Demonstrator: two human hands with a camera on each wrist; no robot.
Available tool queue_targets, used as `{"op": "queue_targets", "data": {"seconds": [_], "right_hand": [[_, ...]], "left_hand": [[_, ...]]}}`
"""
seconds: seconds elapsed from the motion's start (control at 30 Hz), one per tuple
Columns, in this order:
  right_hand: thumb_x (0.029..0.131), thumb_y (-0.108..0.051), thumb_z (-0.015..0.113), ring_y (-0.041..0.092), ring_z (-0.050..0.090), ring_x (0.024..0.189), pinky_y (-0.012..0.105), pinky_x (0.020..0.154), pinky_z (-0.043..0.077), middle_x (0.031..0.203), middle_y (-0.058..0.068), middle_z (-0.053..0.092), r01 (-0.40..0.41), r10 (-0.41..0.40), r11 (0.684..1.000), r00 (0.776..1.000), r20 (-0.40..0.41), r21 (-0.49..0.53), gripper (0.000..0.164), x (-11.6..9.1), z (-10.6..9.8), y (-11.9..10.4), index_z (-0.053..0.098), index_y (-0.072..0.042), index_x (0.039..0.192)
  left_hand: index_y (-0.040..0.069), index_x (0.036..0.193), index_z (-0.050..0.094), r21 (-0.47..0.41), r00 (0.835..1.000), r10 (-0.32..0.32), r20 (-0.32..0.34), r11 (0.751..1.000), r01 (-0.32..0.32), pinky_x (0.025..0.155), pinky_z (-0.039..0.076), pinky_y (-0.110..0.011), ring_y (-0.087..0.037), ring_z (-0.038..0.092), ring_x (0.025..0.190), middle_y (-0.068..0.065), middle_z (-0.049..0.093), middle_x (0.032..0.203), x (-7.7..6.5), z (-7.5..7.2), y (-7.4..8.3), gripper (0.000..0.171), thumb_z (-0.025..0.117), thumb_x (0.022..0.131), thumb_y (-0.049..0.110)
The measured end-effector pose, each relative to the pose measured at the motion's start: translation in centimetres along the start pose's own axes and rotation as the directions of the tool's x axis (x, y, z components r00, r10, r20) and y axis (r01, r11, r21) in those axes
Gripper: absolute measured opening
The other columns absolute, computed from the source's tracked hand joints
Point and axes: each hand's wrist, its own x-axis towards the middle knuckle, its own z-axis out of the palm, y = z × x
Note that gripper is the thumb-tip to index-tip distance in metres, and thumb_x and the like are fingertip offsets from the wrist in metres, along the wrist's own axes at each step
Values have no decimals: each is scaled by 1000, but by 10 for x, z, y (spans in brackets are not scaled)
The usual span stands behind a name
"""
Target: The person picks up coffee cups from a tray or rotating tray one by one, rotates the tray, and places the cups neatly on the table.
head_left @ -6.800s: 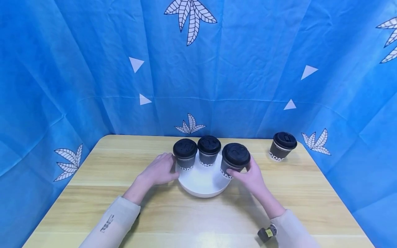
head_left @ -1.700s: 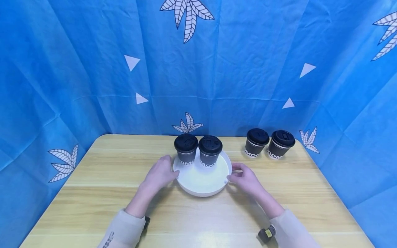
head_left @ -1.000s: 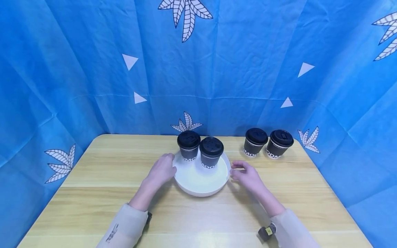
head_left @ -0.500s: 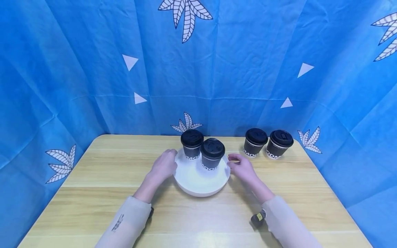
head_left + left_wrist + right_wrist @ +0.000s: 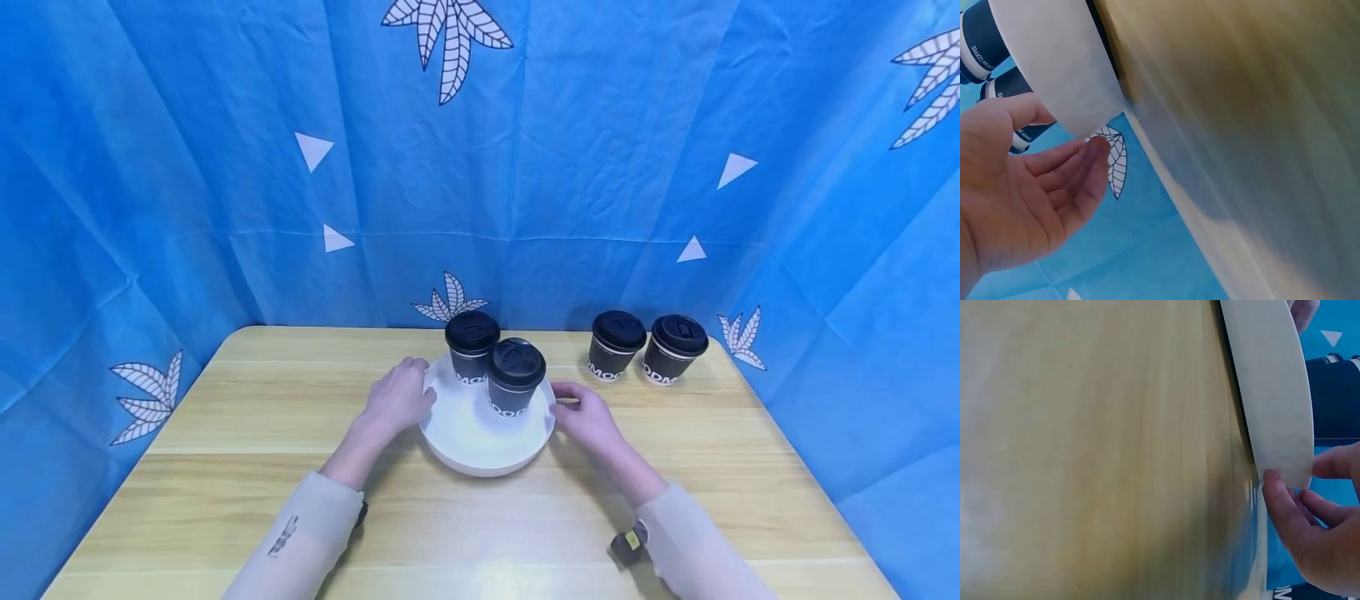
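A: Both hands, left hand (image 5: 397, 400) and right hand (image 5: 587, 414), had relaxed fingers touching the white tray (image 5: 480, 450) mid-table, two lidded cups (image 5: 514, 377) aboard.

B: Looked like mid-rotation; the next turn needed gentleness.

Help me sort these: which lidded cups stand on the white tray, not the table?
The two middle cups between the hands; the other pair stands on the table's far right.

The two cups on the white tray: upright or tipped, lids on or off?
Upright, lids on. Both cups stand on the white tray, each capped by a black lid.
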Motion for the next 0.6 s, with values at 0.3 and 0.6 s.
{"op": "queue_targets", "data": {"seconds": [0.3,0.6], "right_hand": [[92,-11,70,34,67,116,38,92,60,136,20,62,-24,23,1000,1000,19,4,54,-13,-3,-3,55,2,143],[88,-13,76,30,68,112,38,88,61,131,18,64,-31,31,999,999,22,-12,60,-20,-3,0,55,1,143]], "left_hand": [[-7,122,62,110,996,91,9,990,-92,74,58,-45,-29,58,88,-16,62,103,-11,-2,-7,44,72,92,24],[-7,132,58,176,994,84,68,980,-94,94,54,-54,-34,60,105,-20,63,119,-14,-2,-9,58,70,91,32]]}}
